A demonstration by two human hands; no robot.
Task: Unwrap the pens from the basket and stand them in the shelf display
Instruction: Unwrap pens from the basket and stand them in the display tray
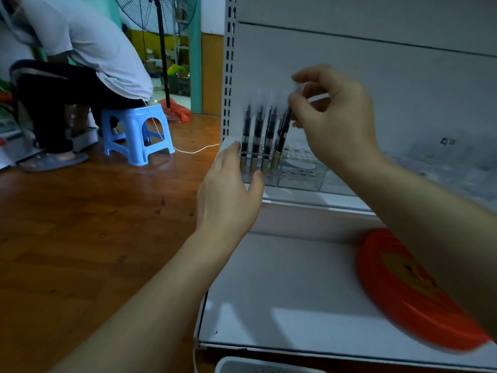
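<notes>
Right hand [332, 122] is up by the shelf's back panel, thumb and fingertips pinched around the clear top end of a pen [282, 138], which runs nearly vertical with a slight lean, gold end down, going into the clear acrylic display stand [298, 175] on the upper shelf [309, 199]. Can't tell if the bottom is seated in a hole, it's a bit blurry there. Three or so other pens [256, 138] are already standing upright in the left end of the stand, all the same way: gold ends down in the holes, dark barrels above, clear caps pointing up. Left hand [230, 192] is at the left front corner of the stand, fingers straight-ish and relaxed, thumb against its front face and fingertips up along its left side, so it's bracing rather than gripping. Lower shelf [282, 300] has a red round lid-like thing [414, 292] lying on its right side. A white basket rim [258, 366] peeks in at the bottom edge. Off to the left, someone in a white shirt [88, 44] sits on a blue plastic stool [135, 133] on the wooden floor [94, 224], with a standing fan [161, 14] behind.
</notes>
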